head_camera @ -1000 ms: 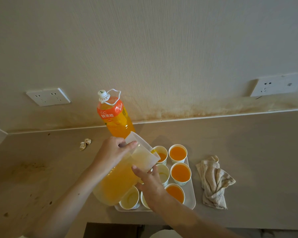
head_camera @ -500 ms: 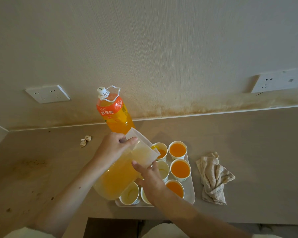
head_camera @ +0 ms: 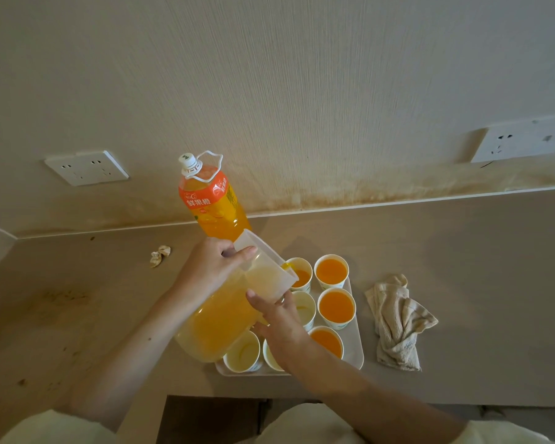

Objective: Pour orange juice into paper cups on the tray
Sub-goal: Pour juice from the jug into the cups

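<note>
A clear plastic pitcher (head_camera: 225,322) of orange juice is tilted to the right over a white tray (head_camera: 354,350) of paper cups. My left hand (head_camera: 210,270) grips the pitcher near its rim. My right hand (head_camera: 277,318) cups its underside. Juice runs from the spout into the back-left cup (head_camera: 300,277). Three cups (head_camera: 336,307) on the tray's right side are full of juice. An empty cup (head_camera: 242,351) stands at the front left, and two more cups are partly hidden by my right hand.
A capped orange juice bottle (head_camera: 210,200) stands behind the pitcher by the wall. A crumpled beige cloth (head_camera: 396,322) lies right of the tray. A small paper scrap (head_camera: 159,255) lies at the back left. The counter's front edge runs just below the tray.
The pitcher stays tilted over the back-left cup, and the juice in that cup has risen a little. Both hands keep their hold.
</note>
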